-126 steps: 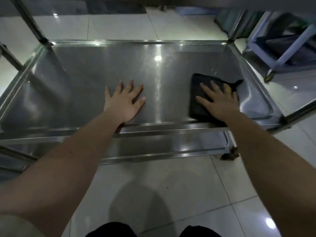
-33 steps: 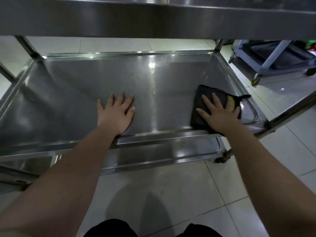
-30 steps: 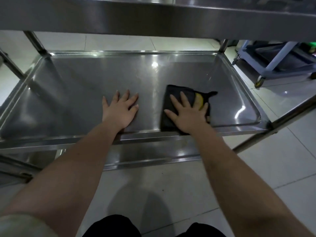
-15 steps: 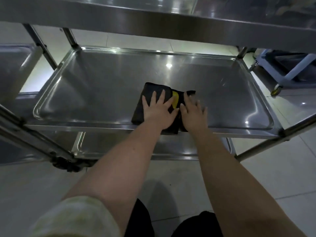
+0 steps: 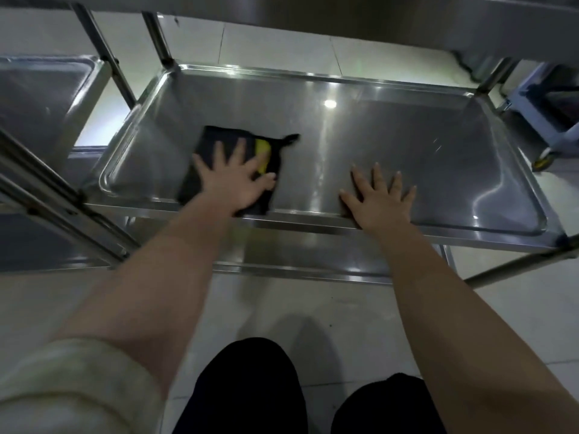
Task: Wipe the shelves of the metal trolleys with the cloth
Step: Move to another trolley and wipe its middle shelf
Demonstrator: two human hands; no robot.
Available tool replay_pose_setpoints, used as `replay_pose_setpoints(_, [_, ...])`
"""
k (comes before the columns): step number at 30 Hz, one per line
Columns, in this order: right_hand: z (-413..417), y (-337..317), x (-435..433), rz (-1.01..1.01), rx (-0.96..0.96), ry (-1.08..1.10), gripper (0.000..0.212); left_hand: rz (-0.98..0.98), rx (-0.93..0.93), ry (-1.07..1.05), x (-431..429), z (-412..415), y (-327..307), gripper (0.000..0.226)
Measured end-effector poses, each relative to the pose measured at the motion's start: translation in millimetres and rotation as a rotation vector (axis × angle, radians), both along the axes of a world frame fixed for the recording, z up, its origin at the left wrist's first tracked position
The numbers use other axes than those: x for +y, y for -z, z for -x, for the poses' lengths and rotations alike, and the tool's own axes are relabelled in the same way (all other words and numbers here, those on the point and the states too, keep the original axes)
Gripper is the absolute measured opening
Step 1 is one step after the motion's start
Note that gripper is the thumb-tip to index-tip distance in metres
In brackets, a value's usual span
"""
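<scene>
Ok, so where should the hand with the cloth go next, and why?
Probably slide the left hand and the black cloth under it leftward, toward that end of the shelf. The hand presses the cloth flat near the front edge, bare metal lies between the cloth and the left rim, and the right hand rests flat on the shelf, likely steadying.

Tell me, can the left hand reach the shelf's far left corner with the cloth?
Probably yes: the left hand lies flat on the cloth, and bare shelf runs to that corner with nothing between.
</scene>
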State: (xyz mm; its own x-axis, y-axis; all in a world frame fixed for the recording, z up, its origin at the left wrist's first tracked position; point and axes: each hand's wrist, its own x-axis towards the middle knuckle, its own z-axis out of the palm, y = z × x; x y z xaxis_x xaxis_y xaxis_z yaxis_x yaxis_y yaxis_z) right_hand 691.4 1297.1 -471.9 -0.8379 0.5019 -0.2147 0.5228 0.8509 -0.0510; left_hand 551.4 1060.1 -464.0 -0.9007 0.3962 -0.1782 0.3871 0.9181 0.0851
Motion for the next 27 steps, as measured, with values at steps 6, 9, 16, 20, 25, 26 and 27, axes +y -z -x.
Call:
replay_pose_setpoints(6, [-1.7, 2.6, 5.2, 0.029, 0.028, 0.025, 0.057, 0.003, -0.056, 0.204, 101.7, -73.2, -5.2, 0.067])
replay_pose_setpoints(9, [-1.7, 2.1, 5.7, 0.04, 0.03, 0.015, 0.061, -0.03, -0.054, 0.141, 56.7, -45.7, -5.9, 0.071])
replay_pose_setpoints(16, [0.0, 1.8, -0.4, 0.028, 0.026, 0.017, 0.076, -0.011, -0.12, -0.2, -123.3, 34.2, -11.6, 0.07])
replay_pose_setpoints(20, [-1.3, 1.4, -2.7, 0.009, 0.013, 0.008, 0.075, 0.033, -0.112, -0.197, -114.5, 29.6, -8.0, 0.07])
replay_pose_setpoints(25, [-0.3, -3.6, -8.8, -0.007, 0.01, -0.145, 0.067, 0.003, -0.101, 0.082, 6.2, -25.3, -8.8, 0.069])
replay_pose_setpoints(26, [1.8, -4.4, -14.4, -0.018, 0.025, -0.22, 0.066, 0.009, -0.106, 0.146, 29.2, -40.7, -9.5, 0.068])
replay_pose_setpoints(27, [5.6, -4.7, -21.4, -0.021, 0.029, -0.276, 0.066, 0.01, -0.105, 0.181, 44.7, -50.7, -9.5, 0.067])
